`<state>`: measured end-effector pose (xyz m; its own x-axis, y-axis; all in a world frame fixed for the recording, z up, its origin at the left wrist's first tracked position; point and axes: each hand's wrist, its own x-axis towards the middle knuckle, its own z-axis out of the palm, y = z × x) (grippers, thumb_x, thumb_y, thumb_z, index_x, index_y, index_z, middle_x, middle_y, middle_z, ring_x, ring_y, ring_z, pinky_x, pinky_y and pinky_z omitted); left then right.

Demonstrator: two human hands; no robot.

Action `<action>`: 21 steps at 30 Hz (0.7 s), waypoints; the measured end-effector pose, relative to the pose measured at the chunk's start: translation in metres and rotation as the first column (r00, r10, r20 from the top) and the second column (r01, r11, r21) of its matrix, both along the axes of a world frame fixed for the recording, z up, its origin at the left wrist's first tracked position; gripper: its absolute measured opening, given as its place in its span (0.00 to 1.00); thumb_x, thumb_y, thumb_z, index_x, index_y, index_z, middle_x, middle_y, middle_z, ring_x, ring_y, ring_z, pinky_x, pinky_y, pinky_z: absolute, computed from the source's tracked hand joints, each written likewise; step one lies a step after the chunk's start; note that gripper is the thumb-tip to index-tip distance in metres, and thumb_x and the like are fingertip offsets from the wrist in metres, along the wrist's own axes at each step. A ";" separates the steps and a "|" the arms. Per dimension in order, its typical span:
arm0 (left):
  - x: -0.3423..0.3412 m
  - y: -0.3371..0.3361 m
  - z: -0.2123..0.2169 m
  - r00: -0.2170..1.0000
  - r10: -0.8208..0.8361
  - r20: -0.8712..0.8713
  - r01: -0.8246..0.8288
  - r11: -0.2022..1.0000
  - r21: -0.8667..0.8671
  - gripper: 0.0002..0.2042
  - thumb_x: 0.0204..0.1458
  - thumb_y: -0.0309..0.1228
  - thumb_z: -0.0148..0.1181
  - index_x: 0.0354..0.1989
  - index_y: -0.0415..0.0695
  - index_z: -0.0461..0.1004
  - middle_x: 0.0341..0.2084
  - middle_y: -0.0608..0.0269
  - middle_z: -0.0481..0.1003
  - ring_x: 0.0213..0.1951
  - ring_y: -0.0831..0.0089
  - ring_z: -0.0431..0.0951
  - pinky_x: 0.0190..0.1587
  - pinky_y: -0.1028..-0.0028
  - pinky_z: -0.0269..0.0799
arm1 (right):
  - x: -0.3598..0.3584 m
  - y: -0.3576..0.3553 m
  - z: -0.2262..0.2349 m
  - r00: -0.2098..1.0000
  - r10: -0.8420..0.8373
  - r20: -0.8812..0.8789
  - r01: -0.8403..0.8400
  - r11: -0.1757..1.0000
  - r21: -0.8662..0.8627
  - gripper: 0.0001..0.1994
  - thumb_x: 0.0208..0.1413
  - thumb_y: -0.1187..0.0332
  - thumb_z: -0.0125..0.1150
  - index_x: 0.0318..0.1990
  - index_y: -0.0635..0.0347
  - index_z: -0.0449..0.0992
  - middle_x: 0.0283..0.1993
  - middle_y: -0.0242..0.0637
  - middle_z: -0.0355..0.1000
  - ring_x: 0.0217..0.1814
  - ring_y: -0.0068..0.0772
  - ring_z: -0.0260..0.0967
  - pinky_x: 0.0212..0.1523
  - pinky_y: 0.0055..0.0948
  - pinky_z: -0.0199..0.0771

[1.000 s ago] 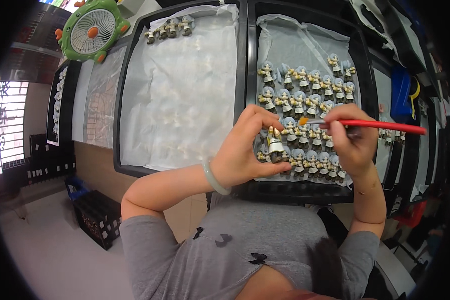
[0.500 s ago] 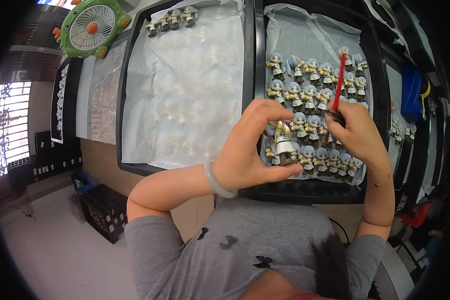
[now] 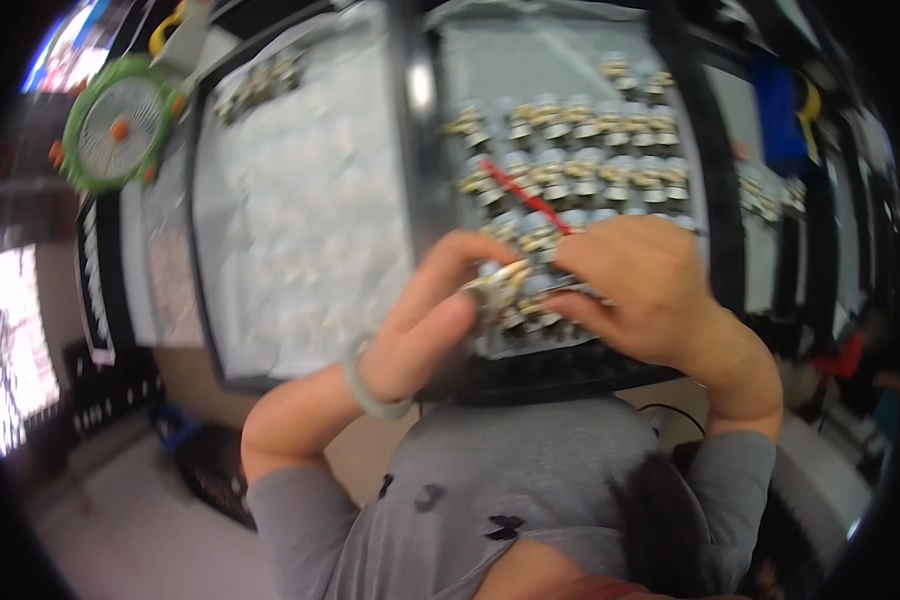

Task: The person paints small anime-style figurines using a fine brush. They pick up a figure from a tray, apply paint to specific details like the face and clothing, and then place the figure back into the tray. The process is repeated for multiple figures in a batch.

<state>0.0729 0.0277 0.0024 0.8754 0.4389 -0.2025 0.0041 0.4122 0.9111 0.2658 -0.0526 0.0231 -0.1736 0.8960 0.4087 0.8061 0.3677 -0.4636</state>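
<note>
My left hand [image 3: 422,325] is closed around a small figurine [image 3: 505,284] with pale hair and white-and-yellow clothes, gripped between thumb and fingers over the near left part of the right tray. My right hand [image 3: 642,285] pinches a slim red stick-like tool [image 3: 527,196], its red end slanting up and left over the figurines. The tool's other end is hidden near the fingers, close to the held figurine, and motion blur hides its kind. Beneath both hands, rows of similar figurines [image 3: 555,180] lie on white paper in the right tray [image 3: 570,375].
To the left lies another black tray [image 3: 207,300] lined with white paper [image 3: 300,220], with several figurines [image 3: 260,85] at its far left corner. Beyond it stands a green fan [image 3: 120,125]. A blue bin [image 3: 778,112] and more figurines [image 3: 770,192] are at the right.
My right hand has come down and left, close to the figurine in my left hand. The red tool now tilts leftward instead of pointing away. The whole view has shifted and blurred.
</note>
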 end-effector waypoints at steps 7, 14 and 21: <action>0.004 -0.010 -0.007 0.994 0.107 0.023 -0.110 0.978 0.179 0.37 0.39 0.54 0.60 0.50 0.38 0.58 0.44 0.59 0.61 0.40 0.73 0.66 0.42 0.75 0.63 | 0.022 0.012 -0.015 0.967 -0.127 -0.219 0.105 0.988 -0.111 0.16 0.49 0.55 0.52 0.26 0.61 0.67 0.23 0.46 0.70 0.28 0.51 0.69 0.28 0.43 0.67; 0.018 -0.017 0.003 0.999 0.046 0.000 -0.045 0.974 0.222 0.32 0.37 0.42 0.65 0.50 0.42 0.59 0.45 0.63 0.62 0.40 0.72 0.69 0.42 0.77 0.65 | 0.029 -0.003 -0.005 0.891 -0.183 -0.416 0.223 0.974 0.047 0.07 0.48 0.72 0.47 0.35 0.62 0.63 0.23 0.47 0.68 0.27 0.52 0.68 0.27 0.44 0.65; 0.086 -0.012 0.027 0.987 -0.082 0.138 -0.020 0.789 0.614 0.33 0.33 0.28 0.65 0.50 0.41 0.56 0.47 0.59 0.60 0.49 0.69 0.63 0.50 0.70 0.61 | 0.064 -0.069 0.036 0.507 -0.063 -0.860 0.330 0.935 0.126 0.12 0.54 0.76 0.44 0.46 0.55 0.57 0.27 0.36 0.67 0.20 0.23 0.69 0.20 0.20 0.70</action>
